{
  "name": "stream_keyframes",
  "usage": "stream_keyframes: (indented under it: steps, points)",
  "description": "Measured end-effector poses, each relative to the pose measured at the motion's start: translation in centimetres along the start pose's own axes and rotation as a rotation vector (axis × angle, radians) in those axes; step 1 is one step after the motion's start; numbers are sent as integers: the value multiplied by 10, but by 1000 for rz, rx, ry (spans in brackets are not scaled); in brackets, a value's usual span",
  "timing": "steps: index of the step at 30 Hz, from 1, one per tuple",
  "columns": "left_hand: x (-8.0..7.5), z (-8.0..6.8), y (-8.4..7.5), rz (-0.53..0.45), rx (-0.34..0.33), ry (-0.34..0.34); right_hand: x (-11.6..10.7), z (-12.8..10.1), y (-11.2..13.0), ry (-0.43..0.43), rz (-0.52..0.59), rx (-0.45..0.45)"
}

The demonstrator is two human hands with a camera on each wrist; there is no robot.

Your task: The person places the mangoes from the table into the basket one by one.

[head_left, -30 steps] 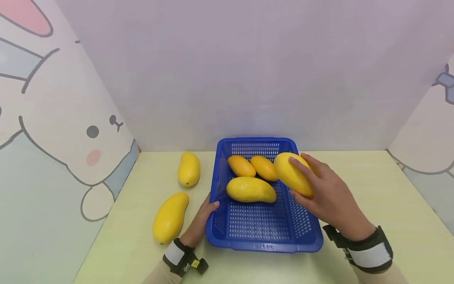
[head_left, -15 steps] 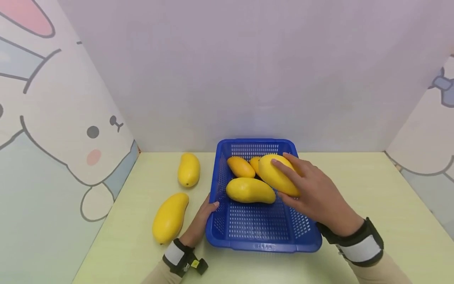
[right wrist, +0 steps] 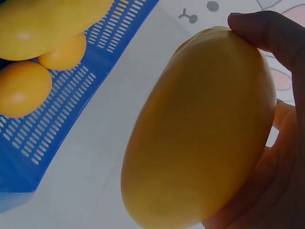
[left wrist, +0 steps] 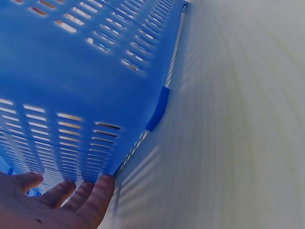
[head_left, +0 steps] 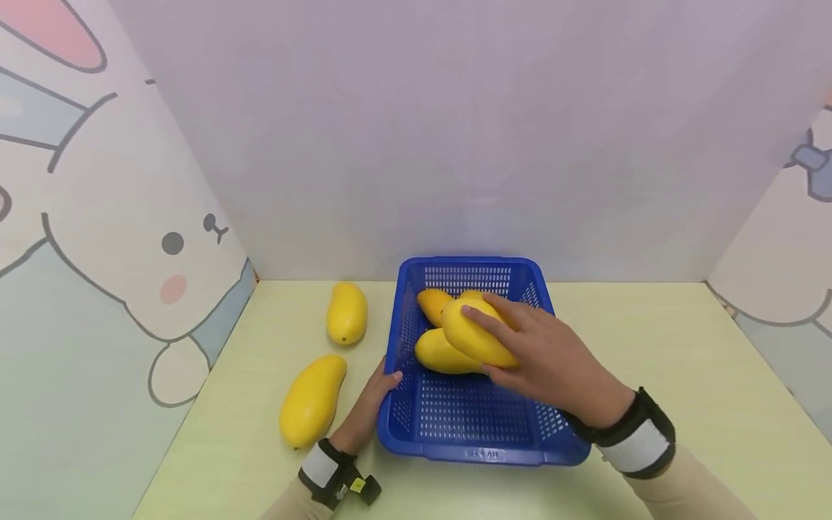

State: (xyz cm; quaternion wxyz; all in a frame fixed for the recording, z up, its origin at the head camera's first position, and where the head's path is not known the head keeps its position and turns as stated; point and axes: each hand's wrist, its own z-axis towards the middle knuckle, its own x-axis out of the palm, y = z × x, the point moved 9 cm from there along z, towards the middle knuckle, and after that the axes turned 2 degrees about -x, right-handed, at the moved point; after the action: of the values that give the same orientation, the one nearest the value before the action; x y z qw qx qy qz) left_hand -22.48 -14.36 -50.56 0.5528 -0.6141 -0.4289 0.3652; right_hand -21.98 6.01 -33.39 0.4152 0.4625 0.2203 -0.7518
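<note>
My right hand [head_left: 549, 357] grips a yellow mango [head_left: 474, 334] and holds it over the middle of the blue slotted basket [head_left: 477, 422]. In the right wrist view the same mango [right wrist: 200, 129] fills the frame, fingers curled round it. Below it in the basket lie a yellow mango [head_left: 435, 354] and two orange ones [head_left: 432, 303], partly hidden. My left hand [head_left: 370, 401] rests with straight fingers against the basket's left wall [left wrist: 76, 95].
Two more yellow mangoes lie on the pale green table left of the basket, one near [head_left: 312, 399] and one farther back [head_left: 347, 312]. Cartoon-printed panels wall in the table on the left, back and right.
My right hand has carried the mango leftward from the basket's right rim to over its middle, now covering the fruit inside. The left hand has stayed on the basket wall.
</note>
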Motion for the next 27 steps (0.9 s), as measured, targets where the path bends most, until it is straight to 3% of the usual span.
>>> stream_keyframes:
  steps: [14, 27]
  points:
    - [0, 1, -1, 16, 6, -8, 39, 11, 19, 187, 40, -14]
    - [0, -1, -1, 13, -9, -1, 68, 10, 30, 308, 22, -66]
